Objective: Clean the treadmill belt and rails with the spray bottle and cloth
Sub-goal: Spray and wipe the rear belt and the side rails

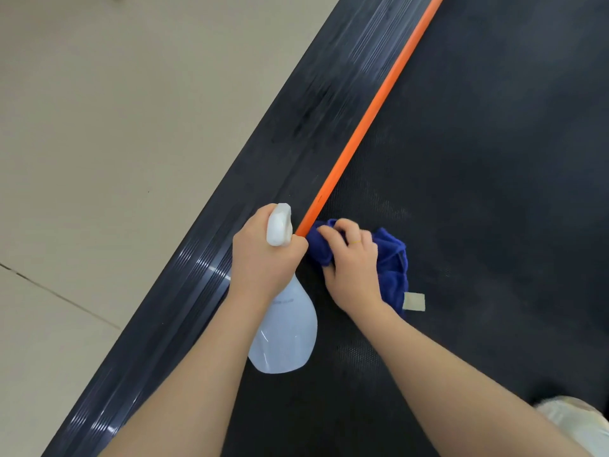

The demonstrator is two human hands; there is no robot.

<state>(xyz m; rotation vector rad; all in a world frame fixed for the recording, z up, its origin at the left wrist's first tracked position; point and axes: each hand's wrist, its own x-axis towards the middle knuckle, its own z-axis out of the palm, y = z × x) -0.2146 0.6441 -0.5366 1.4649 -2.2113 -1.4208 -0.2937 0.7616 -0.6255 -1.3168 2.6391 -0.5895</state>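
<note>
Head view, looking steeply down at our own hands

We see from one wide-angle camera worn on the head, tilted down and forward over the treadmill belt (pixel 478 159). Both forearms reach in from the bottom edge, close to the lens. The side rail (pixel 296 127) runs diagonally, with pale floor (pixel 115 110) at left.

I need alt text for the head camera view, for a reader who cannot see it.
The right hand presses a blue cloth on the treadmill belt beside the orange strip. The left hand grips a white spray bottle.
</note>
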